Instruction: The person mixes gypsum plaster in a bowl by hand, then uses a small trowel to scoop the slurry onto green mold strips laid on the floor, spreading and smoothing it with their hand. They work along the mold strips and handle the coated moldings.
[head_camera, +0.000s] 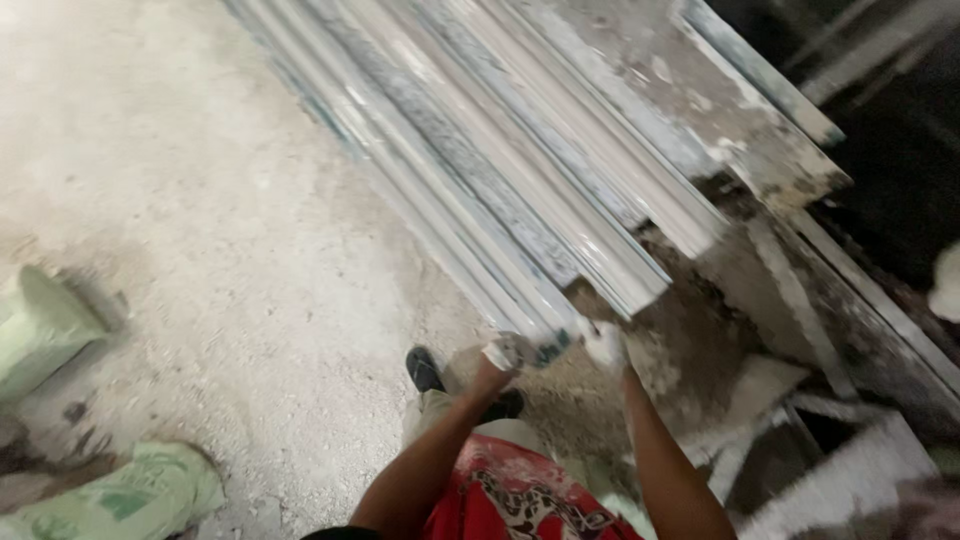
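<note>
Green sacks sit at the far left of my view: one sack (40, 325) lies tilted on the dusty concrete floor (200, 200), and a second, crumpled sack (130, 495) rests lower down near the bottom edge. Moving right, I see a black shoe (424, 369) planted on the floor, and red patterned shorts (520, 495) at the bottom centre. My left hand (503, 355), coated in white plaster dust, has its grip curled around the near end of a long white moulding strip (470, 240), fingers wrapped under the end so it pinches the piece. That strip is the nearest of a bundle of plaster mouldings (560, 170) that run diagonally from the top centre down toward me, lying side by side, streaked grey and blue. Just right of it, my right hand (605, 345) touches the same end region; its grip looks closed against the strip's end, though blur keeps me from telling exactly how the fingers sit. Farther right lie plaster-crusted boards (760, 130) and a rough frame (860, 330), with white slab pieces (850, 480) below
</note>
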